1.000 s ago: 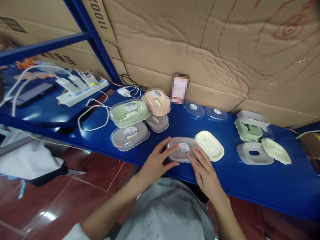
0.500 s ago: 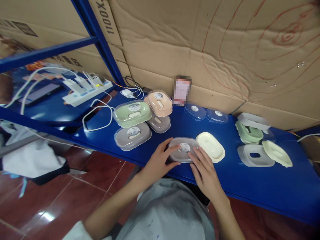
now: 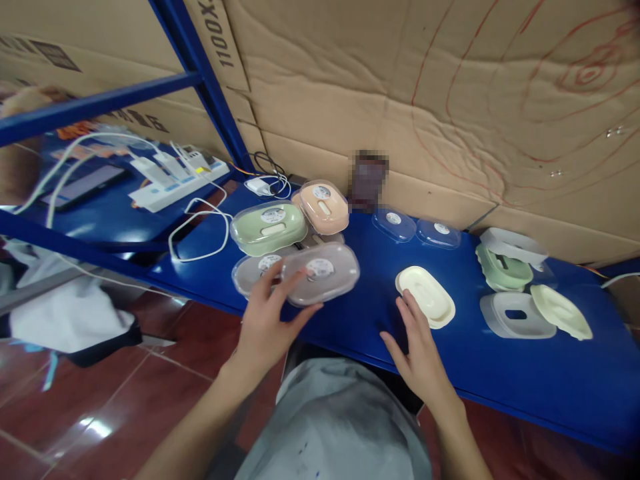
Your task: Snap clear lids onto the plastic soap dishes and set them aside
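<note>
While both hands had been pressing down on the grey lidded soap box near the front edge of the blue shelf half a second before, by this frame the left hand had carried it off toward the left, over to the pile of closed boxes. So my read was that the lid had gone on and this one counted as done, headed for the finished stack.

Going left to right: the white power strip and its cables sat on the far-left shelf, then the pile, with a green lidded box on top, a peach one tilted beside it, and another grey box low at the front. The left hand had its fingers curled around the near edge of the carried box, thumb under and fingers spread on top, holding it just above and partly over that front grey box.

The right hand was empty, fingers loosely open and flat, fingertips just short of the cream tray insert, maybe touching its near rim, hard to tell. Further right sat two clear lids by the cardboard wall, then a green base, a grey base and another cream insert.
</note>
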